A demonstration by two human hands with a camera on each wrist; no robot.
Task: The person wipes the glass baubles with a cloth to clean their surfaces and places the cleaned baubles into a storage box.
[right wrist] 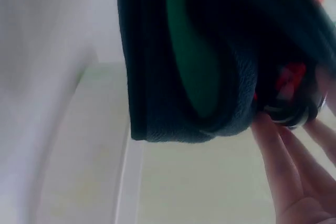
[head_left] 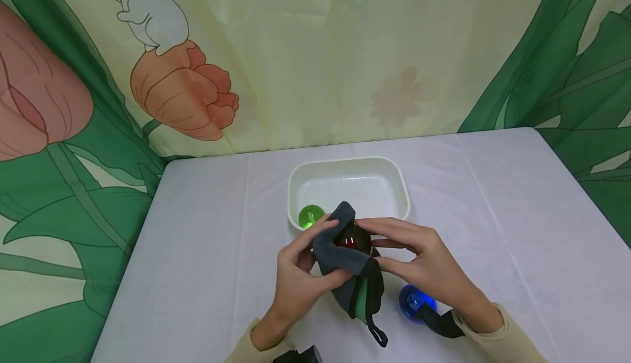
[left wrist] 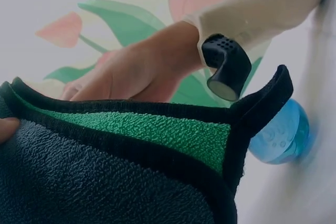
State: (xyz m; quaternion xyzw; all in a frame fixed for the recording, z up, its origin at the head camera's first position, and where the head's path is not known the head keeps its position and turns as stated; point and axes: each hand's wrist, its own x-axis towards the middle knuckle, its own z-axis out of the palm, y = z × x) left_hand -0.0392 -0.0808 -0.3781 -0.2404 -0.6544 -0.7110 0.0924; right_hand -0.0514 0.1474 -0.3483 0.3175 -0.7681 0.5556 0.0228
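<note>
My left hand [head_left: 294,283] grips a dark grey cloth [head_left: 331,249] with black edging, a green side and a hanging loop. The cloth is folded partly round a dark red glassy ball [head_left: 361,236]. From the right side, my right hand [head_left: 419,247] holds the ball, its fingertips on the ball and its thumb by the cloth's black edge. In the right wrist view, red shows inside the dark ball [right wrist: 291,85], with the fingers beneath it. The green side of the cloth [left wrist: 157,129] shows between its black edges in the left wrist view.
Behind the hands stands a white tray [head_left: 345,161] with a clear green ball [head_left: 310,213] in its near left corner. A clear blue ball [head_left: 410,303] lies on the white table near the right wrist, partly hidden by a black wrist camera [head_left: 439,323]. A printed curtain hangs behind.
</note>
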